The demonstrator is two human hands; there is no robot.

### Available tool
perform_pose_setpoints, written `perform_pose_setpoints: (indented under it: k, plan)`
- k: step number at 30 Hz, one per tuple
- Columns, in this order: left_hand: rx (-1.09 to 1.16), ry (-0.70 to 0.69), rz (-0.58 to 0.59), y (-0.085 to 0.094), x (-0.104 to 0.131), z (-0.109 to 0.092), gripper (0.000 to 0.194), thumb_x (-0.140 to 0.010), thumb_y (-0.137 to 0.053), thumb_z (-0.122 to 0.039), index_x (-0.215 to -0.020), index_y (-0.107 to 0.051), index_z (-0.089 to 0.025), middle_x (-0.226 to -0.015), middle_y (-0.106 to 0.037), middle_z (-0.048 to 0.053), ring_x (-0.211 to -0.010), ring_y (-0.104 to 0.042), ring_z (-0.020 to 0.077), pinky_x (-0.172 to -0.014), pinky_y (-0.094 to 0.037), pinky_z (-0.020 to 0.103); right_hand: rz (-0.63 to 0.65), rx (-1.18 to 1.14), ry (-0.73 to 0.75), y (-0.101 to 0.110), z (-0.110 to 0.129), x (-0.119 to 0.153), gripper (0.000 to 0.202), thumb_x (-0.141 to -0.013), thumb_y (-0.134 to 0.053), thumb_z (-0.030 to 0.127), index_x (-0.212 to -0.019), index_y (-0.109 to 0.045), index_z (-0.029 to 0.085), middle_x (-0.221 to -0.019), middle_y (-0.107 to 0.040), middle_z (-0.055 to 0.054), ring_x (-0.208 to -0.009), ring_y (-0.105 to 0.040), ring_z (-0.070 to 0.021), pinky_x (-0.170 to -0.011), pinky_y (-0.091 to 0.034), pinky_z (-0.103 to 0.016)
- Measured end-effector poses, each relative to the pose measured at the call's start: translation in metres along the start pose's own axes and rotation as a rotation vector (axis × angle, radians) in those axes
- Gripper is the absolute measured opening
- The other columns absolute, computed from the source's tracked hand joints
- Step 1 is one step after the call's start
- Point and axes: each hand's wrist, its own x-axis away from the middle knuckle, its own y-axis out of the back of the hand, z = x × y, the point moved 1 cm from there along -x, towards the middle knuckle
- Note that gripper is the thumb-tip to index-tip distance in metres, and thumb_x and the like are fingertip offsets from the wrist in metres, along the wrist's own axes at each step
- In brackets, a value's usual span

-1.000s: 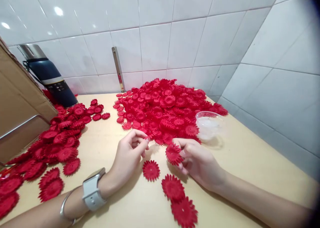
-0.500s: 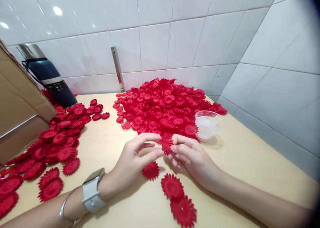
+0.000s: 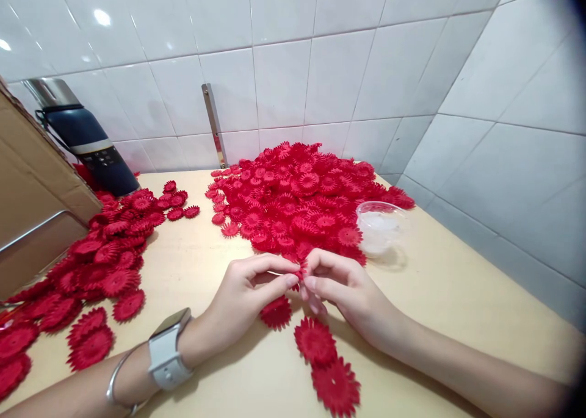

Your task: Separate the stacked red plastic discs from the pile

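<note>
Between my two hands is a small red fabric flower disc (image 3: 301,273) with a fringed edge, mostly covered by fingers. My left hand (image 3: 256,284), with a watch and a bangle on its wrist, pinches it from the left by thumb and index finger. From the right, my right hand (image 3: 345,284) pinches the same disc. Just below the left fingers lies a red flower disc (image 3: 276,313). Nearer to me, another disc (image 3: 315,342) overlaps a larger-looking flower disc (image 3: 336,386) on the table.
A heap of red flower discs (image 3: 293,192) spreads behind my hands, with a clear plastic cup (image 3: 379,229) at its right. More discs (image 3: 119,253) lie left, beside a cardboard box (image 3: 36,180) and a dark blue bottle (image 3: 98,143). White tiled walls border the table.
My left fingers have closed in on the disc, which only the right hand gripped before. The disc has turned and shows less of its face.
</note>
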Motion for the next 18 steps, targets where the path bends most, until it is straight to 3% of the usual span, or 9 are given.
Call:
perform_pose_setpoints:
  k: [8,18]
  plan:
    - [-0.020,-0.016,-0.015,0.0000,0.0001,-0.0013,0.013,-0.077,-0.055,-0.020,-0.083,-0.066,-0.019,-0.084,-0.068,0.002,-0.074,-0.061,0.0134,-0.069,-0.048,0.023,-0.013,-0.071,-0.052,0.0005,-0.0001,0.0010,0.018,-0.080,-0.049,0.027,-0.067,-0.048,0.016,-0.060,-0.055,0.000,-0.049,-0.048,-0.0092,-0.047,-0.036,-0.022]
    - [-0.014,0.006,0.003,-0.0018,0.0011,-0.0021,0.011,-0.078,-0.055,-0.022,-0.081,-0.065,-0.019,-0.084,-0.067,0.003,-0.077,-0.060,0.0140,-0.071,-0.047,0.024,-0.021,-0.085,-0.057,0.0009,-0.0016,0.0016,0.013,-0.078,-0.048,0.021,-0.066,-0.049,0.016,-0.057,-0.055,0.001,-0.048,-0.048,-0.0093,-0.047,-0.035,-0.021]
